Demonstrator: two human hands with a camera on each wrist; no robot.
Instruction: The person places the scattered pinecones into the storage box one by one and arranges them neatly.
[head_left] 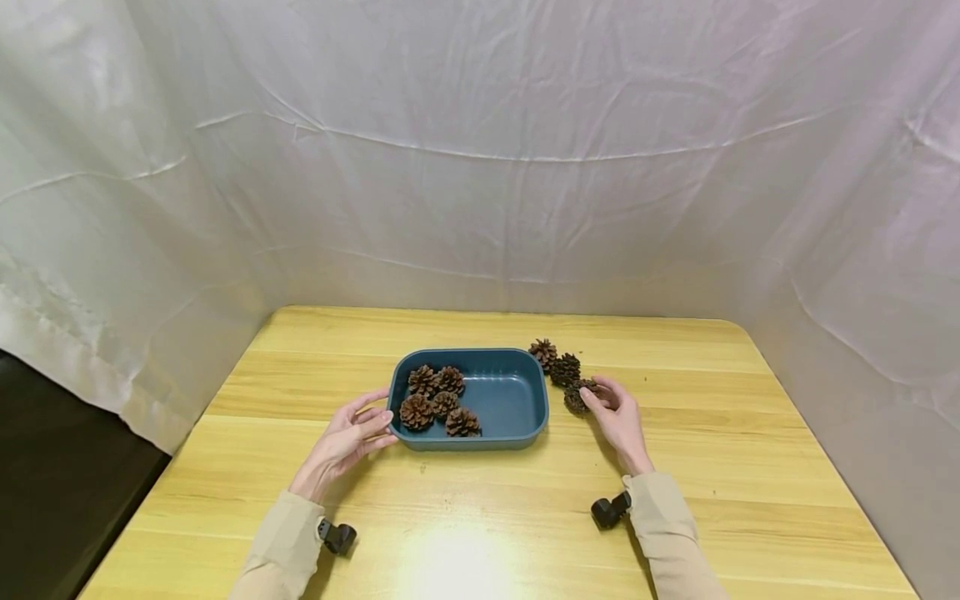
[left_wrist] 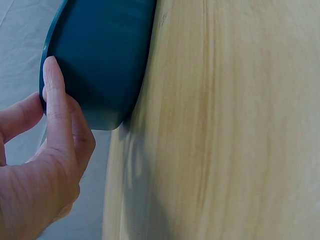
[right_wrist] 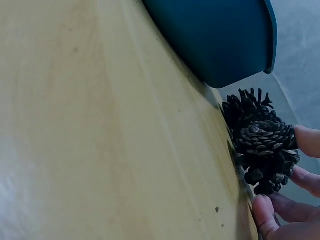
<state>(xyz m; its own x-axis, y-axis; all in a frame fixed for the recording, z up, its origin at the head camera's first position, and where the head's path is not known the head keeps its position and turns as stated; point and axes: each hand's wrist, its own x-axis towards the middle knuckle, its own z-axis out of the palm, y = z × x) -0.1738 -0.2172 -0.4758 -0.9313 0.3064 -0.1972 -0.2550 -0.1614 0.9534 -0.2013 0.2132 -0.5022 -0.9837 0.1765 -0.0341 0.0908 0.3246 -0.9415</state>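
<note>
My left hand point(head_left: 347, 442) grips the left end of a dark blue rectangular tub point(head_left: 512, 402), thumb over the rim and fingers along the outer wall. In the left wrist view, the thumb and fingers pinch the tub's edge point(left_wrist: 100, 65). Several brown pine cones point(head_left: 417, 412) lie inside it, gathered in the left half. To the right of the tub, my right hand point(head_left: 621, 423) pinches a dark pine cone point(head_left: 576, 400) between thumb and fingers. The right wrist view shows the thumb on one side of that pine cone point(right_wrist: 265, 137) and fingers on the other.
Two more pine cones, one dark point(head_left: 566, 370) and one browner point(head_left: 542, 352), sit in a slanting row between the held one and the tub's back right corner. The wooden table point(head_left: 720, 467) extends on all sides. Pale curtains point(head_left: 480, 208) hang behind and beside it.
</note>
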